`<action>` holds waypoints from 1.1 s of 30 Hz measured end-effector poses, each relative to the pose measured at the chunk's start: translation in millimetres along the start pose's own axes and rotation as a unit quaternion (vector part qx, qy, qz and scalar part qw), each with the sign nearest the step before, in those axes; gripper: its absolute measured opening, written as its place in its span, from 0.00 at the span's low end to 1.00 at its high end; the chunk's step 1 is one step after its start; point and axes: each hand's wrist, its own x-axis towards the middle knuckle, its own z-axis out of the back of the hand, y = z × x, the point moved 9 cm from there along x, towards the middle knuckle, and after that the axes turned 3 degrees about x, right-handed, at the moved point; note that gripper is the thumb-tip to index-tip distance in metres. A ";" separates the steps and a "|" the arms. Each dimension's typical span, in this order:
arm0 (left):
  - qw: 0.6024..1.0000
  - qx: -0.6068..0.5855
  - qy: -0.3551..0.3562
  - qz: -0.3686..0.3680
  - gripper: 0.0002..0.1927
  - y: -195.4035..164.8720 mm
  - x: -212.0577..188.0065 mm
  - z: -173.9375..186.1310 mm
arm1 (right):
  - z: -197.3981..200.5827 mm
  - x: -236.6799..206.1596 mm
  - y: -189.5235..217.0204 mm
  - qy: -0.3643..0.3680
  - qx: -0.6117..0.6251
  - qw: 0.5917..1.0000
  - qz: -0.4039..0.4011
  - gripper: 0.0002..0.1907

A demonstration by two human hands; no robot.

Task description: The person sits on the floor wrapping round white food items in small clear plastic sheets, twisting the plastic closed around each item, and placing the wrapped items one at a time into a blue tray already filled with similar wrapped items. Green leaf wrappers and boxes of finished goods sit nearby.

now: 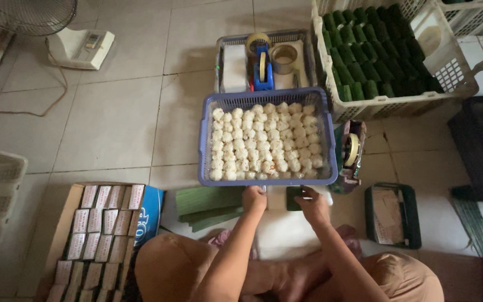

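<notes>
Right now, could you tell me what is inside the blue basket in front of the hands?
The blue basket holds many small white balls, packed in rows across its floor. Whether a second layer lies beneath them cannot be seen, since the top ones cover it.

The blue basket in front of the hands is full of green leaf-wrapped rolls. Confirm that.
Not quite. In the head view, the blue basket in front of the hands holds white rice balls. The green leaf-wrapped rolls fill the white crate behind it.
</notes>
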 end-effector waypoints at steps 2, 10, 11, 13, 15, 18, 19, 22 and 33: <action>0.999 -0.034 -0.003 -0.015 0.05 0.6 0.4 2.0 | -1.3 -0.2 0.6 0.009 0.002 1.000 -0.007 0.27; 0.999 -0.031 -0.013 -0.022 0.08 -7.5 -11.1 5.0 | 0.5 -12.4 26.7 -0.026 -0.036 0.997 0.068 0.28; 1.000 -0.011 0.002 -0.016 0.05 -4.7 -15.2 9.0 | -0.1 -18.4 30.5 -0.033 -0.035 0.996 0.073 0.27; 0.999 0.008 0.050 -0.005 0.06 -6.1 -17.6 12.8 | 3.2 -25.3 38.2 -0.049 -0.043 0.993 0.097 0.25; 0.999 -0.015 0.030 -0.019 0.06 1.7 -23.8 24.3 | 4.7 -31.0 44.0 -0.067 -0.061 0.986 0.141 0.25; 0.978 -0.210 -0.017 0.000 0.02 30.0 -25.9 52.3 | 2.5 -28.1 35.1 -0.056 -0.010 0.992 0.112 0.26; 0.937 -0.342 0.023 0.063 0.04 47.0 -28.6 50.4 | 2.4 -27.2 34.4 -0.052 -0.006 0.995 0.089 0.25; 0.778 -0.588 0.141 0.171 0.05 67.5 -48.1 50.1 | -2.9 -31.3 33.2 -0.033 0.093 0.993 0.059 0.20; 0.720 -0.654 0.199 0.124 0.11 -31.9 -120.9 76.1 | 14.3 -108.4 104.9 0.062 0.370 0.923 0.080 0.11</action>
